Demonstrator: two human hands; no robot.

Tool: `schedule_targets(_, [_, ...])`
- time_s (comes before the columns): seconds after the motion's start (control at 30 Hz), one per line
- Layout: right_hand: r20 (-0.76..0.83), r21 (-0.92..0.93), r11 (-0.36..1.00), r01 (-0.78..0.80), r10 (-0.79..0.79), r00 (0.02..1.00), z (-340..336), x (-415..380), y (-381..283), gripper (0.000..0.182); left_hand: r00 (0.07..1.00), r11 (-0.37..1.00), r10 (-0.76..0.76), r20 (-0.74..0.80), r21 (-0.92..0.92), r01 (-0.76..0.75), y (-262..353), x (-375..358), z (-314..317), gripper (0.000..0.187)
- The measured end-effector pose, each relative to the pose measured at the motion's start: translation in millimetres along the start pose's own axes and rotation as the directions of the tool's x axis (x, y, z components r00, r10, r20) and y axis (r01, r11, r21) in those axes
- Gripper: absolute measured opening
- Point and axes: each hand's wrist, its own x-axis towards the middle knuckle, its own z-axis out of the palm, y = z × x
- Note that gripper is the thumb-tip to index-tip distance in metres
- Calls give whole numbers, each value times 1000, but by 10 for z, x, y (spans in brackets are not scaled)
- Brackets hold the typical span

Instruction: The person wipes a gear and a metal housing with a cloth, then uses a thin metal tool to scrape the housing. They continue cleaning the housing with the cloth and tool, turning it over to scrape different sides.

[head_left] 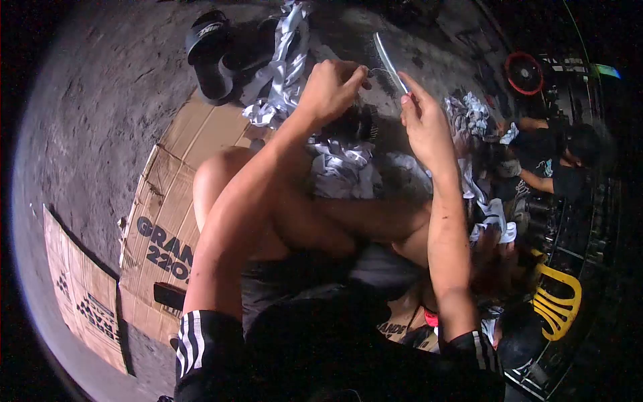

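Note:
My left hand (335, 87) is raised near the top middle, its thumb and fingers pinched together at a thin thread that runs toward the right. To its right, my right hand (423, 120) grips the lower end of a slim, pale, shiny strip-like tool (388, 61), which points up and slightly left. What exactly this tool is cannot be made out. White shiny fabric strips (288, 60) hang or lie just left of my left hand. More white cloth (343, 167) is bunched below the hands, by my bent legs.
Black sandals (213, 70) lie at the upper left. Cardboard sheets (157, 201) cover the floor at left, with a dark flat object (169, 295) on them. At right are a person in dark clothes (552, 157), a yellow plastic chair (561, 301) and a round red-rimmed object (524, 73).

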Motion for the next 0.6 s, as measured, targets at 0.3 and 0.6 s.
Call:
schedule_targets(0.3, [-9,-19,998,-53,53,999,94,-91,38,46,992,971,32,-121,237,-2,31,-84,50,38])
schedule_targets(0.6, [-43,-44,996,-76,74,996,133,-57,108,41,990,975,137,-23,178,-131,-8,-60,24,31])
